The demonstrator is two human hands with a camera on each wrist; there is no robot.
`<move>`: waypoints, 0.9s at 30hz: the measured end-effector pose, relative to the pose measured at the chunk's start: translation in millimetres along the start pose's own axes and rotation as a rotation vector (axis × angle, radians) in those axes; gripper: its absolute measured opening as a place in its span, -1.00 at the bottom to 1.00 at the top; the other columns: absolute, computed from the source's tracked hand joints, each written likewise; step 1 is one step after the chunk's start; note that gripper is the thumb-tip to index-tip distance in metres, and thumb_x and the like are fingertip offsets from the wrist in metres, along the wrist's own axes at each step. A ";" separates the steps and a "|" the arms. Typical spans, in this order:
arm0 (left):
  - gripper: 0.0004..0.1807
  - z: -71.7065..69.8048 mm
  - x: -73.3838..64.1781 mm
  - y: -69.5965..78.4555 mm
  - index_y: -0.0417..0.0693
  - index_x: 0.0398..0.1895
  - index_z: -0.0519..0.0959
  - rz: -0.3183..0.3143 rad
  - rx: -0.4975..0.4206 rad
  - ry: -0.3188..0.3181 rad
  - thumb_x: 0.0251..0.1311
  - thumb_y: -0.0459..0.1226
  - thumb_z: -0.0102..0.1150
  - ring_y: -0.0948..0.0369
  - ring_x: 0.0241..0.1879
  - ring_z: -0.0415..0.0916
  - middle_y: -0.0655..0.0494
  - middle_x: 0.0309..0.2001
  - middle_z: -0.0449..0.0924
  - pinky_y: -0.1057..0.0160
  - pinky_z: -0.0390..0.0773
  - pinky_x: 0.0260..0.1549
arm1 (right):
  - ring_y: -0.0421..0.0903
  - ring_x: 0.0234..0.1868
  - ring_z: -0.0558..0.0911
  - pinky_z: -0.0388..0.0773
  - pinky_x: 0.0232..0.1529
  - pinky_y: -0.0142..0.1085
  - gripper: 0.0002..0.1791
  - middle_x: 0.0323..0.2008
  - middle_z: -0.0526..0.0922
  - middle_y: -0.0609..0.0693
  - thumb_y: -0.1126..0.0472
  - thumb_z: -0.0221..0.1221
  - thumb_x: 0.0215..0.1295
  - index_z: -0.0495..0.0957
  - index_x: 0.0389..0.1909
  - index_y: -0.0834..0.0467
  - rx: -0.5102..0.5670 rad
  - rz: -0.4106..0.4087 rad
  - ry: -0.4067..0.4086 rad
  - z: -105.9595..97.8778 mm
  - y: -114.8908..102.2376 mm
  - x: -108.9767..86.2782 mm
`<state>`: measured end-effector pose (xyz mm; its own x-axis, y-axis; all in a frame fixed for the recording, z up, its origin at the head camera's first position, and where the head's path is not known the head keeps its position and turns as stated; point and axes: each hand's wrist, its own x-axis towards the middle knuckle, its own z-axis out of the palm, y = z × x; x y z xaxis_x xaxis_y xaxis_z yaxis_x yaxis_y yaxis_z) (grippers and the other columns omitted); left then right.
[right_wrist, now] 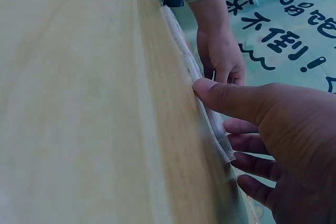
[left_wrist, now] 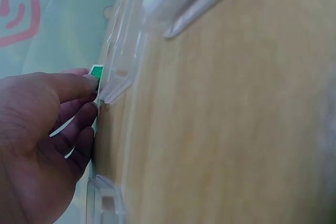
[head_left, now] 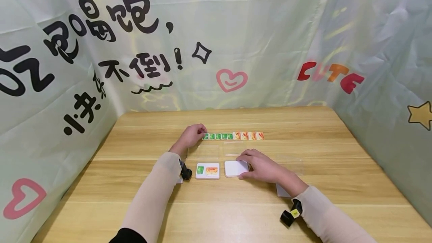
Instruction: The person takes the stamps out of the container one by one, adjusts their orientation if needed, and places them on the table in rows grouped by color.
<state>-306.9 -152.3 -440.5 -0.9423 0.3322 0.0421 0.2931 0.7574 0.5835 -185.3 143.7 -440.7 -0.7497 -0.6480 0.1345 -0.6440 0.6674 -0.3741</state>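
Observation:
My left hand is at the left end of a row of small square cards. In the left wrist view its thumb and finger pinch a green card with a white edge. Green cards make up the left part of the row, orange-and-white ones the right. My right hand grips a flat white case by its right end, thumb at the near edge, fingers at the far edge. Just left of it lies another white case bearing a green and an orange picture.
Two clear plastic lids lie between the row and the cases. Part of a white item shows under the right wrist. Printed cloth walls stand behind and beside the wooden table.

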 end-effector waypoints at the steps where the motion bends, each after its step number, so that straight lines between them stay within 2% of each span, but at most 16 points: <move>1: -0.94 0.4 -0.2 0.3 -0.07 -0.18 0.58 -0.002 -0.002 0.000 0.39 -0.33 0.11 0.18 -0.28 0.46 0.12 -0.31 0.56 0.17 0.49 -0.20 | 0.00 0.06 0.51 0.46 0.08 -0.05 -0.38 0.04 0.54 0.01 -0.08 0.40 0.12 0.56 0.14 0.16 0.000 -0.001 0.001 0.2 0.1 -0.1; 27: -0.96 3.9 2.1 3.2 -0.08 -0.23 0.57 -0.038 -0.009 0.017 0.37 -0.32 0.13 0.17 -0.30 0.46 0.10 -0.32 0.55 0.19 0.49 -0.24 | 0.00 0.08 0.50 0.45 0.10 -0.05 -0.40 0.05 0.54 0.01 -0.06 0.41 0.12 0.57 0.13 0.15 -0.005 -0.004 0.003 -0.5 -1.3 -0.4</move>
<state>-307.3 -146.9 -441.7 -0.9554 0.2934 0.0336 0.2555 0.7643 0.5921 -184.3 143.3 -439.8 -0.7479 -0.6491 0.1388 -0.6474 0.6670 -0.3687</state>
